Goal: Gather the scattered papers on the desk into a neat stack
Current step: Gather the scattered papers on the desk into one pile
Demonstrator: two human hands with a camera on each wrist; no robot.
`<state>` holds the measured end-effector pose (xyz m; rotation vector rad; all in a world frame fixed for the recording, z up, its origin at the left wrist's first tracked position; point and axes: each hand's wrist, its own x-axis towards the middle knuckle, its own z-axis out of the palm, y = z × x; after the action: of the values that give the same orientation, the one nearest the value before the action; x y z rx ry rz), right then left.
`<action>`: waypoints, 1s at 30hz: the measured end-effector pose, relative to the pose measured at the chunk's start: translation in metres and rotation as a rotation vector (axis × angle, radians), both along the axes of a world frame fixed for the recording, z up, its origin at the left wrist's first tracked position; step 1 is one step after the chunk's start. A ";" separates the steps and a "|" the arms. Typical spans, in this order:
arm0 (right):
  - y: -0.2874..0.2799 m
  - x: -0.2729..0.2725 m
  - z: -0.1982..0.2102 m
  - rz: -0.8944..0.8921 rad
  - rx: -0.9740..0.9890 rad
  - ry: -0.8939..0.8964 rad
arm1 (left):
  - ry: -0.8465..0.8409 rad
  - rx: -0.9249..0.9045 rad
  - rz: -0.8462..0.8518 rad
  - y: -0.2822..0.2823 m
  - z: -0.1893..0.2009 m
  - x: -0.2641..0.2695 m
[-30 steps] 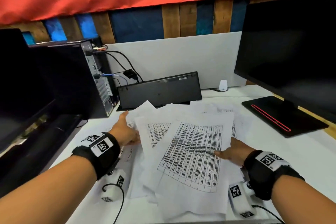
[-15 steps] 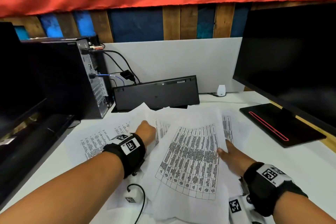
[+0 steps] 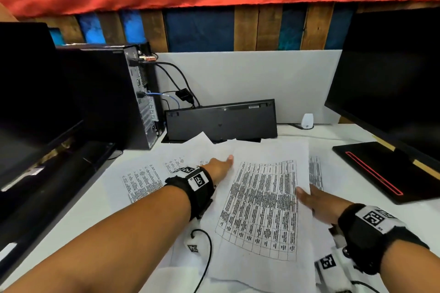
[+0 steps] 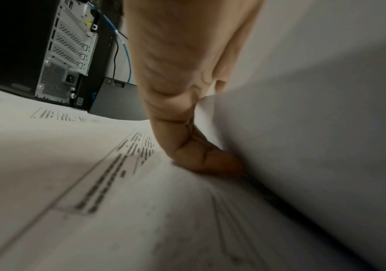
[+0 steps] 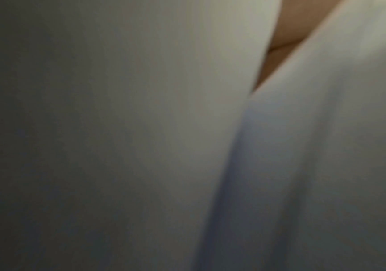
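Several white printed papers lie overlapping on the white desk point(image 3: 409, 214). The top sheet point(image 3: 262, 202), covered by a table of text, sits in the middle. My left hand point(image 3: 220, 166) is at its left edge, thumb on top and fingers tucked under it. In the left wrist view a curled finger point(image 4: 208, 161) presses a lower sheet point(image 4: 94, 183) while the raised sheet point(image 4: 314, 128) leans against the hand. My right hand point(image 3: 316, 202) holds the right edge, thumb on top, fingers hidden beneath. Loose sheets point(image 3: 142, 181) stick out left. The right wrist view shows only blurred paper point(image 5: 141, 128).
A black keyboard point(image 3: 221, 121) stands on edge behind the papers, against a white divider point(image 3: 250, 83). A PC tower point(image 3: 114, 95) with cables is at the back left. A monitor point(image 3: 392, 78) and its flat base point(image 3: 376, 171) fill the right. A small white device point(image 3: 307, 121) sits by the divider.
My left hand has slid right from the pile's left side to the top sheet's edge, uncovering printed sheets on the left. The right hand has stayed at the right edge.
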<state>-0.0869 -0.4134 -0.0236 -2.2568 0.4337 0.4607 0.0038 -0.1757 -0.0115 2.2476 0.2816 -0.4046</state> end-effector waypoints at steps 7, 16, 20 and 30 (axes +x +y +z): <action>0.002 0.000 -0.013 -0.078 0.110 -0.128 | -0.022 0.180 -0.160 0.006 0.000 -0.007; -0.008 0.004 -0.039 -0.102 0.040 -0.070 | -0.126 0.033 -0.037 0.050 -0.012 -0.006; -0.004 0.002 -0.034 -0.120 -0.051 -0.083 | -0.107 0.381 0.182 0.122 -0.008 0.003; 0.007 -0.008 -0.028 -0.098 -0.215 -0.087 | 0.080 0.712 0.118 0.195 -0.003 -0.009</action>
<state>-0.0949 -0.4059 -0.0515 -2.4381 0.5689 0.2757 -0.0051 0.0194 -0.0149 2.8873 0.6832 -0.3678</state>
